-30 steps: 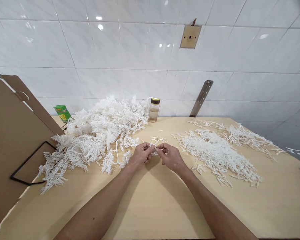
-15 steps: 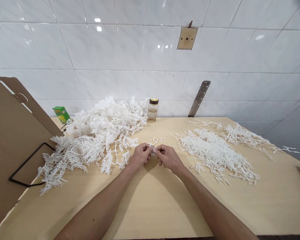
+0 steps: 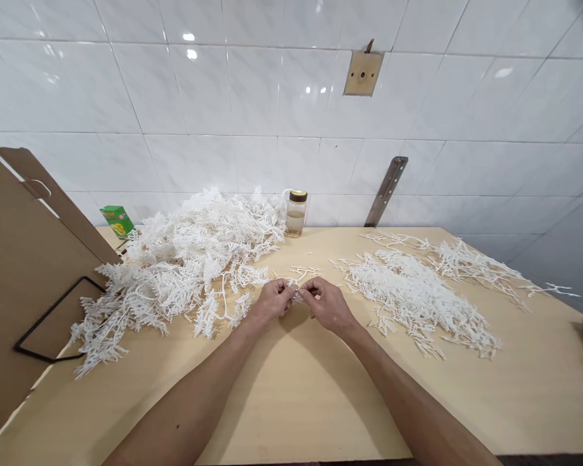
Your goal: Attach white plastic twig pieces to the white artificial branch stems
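At the centre of the table, my left hand (image 3: 274,299) is closed in a pinch on a small white plastic sprig (image 3: 297,297). Thumb and fingers of my right hand (image 3: 327,304) are closed on the same sprig from the other side. Most of the sprig is hidden by the fingers; a thin branching end shows above them. To the left of my hands rises a large heap of white plastic branches (image 3: 189,259). A flatter pile of small white sprigs (image 3: 418,301) lies to the right. A few thin loose pieces (image 3: 307,270) lie just beyond my fingers.
Bare branching stems (image 3: 471,264) lie at the back right. A jar with a dark lid (image 3: 296,217) and a green box (image 3: 117,221) stand near the tiled wall. A cardboard box (image 3: 34,285) with a black wire frame (image 3: 43,323) borders the left. A metal bracket (image 3: 387,193) leans at the wall.
My right hand's fingers have shifted slightly on the sprig, its thumb and forefinger now more arched. The camera view has moved a little; the piles look the same.
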`<state>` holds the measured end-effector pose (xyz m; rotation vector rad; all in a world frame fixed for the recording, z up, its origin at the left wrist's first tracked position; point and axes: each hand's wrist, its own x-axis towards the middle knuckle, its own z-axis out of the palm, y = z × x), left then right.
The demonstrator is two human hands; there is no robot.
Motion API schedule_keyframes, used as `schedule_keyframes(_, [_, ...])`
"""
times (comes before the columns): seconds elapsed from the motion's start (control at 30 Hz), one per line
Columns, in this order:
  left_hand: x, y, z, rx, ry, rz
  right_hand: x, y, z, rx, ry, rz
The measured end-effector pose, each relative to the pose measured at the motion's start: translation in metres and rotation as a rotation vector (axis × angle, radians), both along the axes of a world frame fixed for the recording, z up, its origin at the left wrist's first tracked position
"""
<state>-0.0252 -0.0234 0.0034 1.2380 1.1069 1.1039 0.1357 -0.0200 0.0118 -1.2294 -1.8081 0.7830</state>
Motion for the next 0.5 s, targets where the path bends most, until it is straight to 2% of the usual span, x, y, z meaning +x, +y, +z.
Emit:
schedule_keyframes(0.07, [0.001, 0.000, 0.000, 0.059, 0.066, 0.046, -0.003, -0.002, -0.001, 0.171, -0.072, 0.008])
schedule_keyframes(0.13, [0.003, 0.000, 0.000, 0.132, 0.131, 0.132, -0.006, -0.007, 0.000, 0.292, -0.119, 0.074])
schedule_keyframes(0.2, [0.004, 0.001, 0.000, 0.167, 0.138, 0.210, -0.009, -0.012, 0.004, 0.319, -0.118, 0.168])
schedule_keyframes(0.27, [0.004, 0.002, -0.001, 0.140, 0.088, 0.221, -0.009, -0.015, 0.008, 0.280, -0.083, 0.207])
schedule_keyframes(0.37, [0.002, 0.003, -0.002, 0.021, -0.026, 0.140, 0.003, -0.008, 0.013, 0.220, -0.043, 0.068])
schedule_keyframes(0.5, [-0.002, 0.004, 0.000, -0.067, -0.157, 0.087, 0.040, 0.016, 0.010, 0.183, -0.115, -0.320])
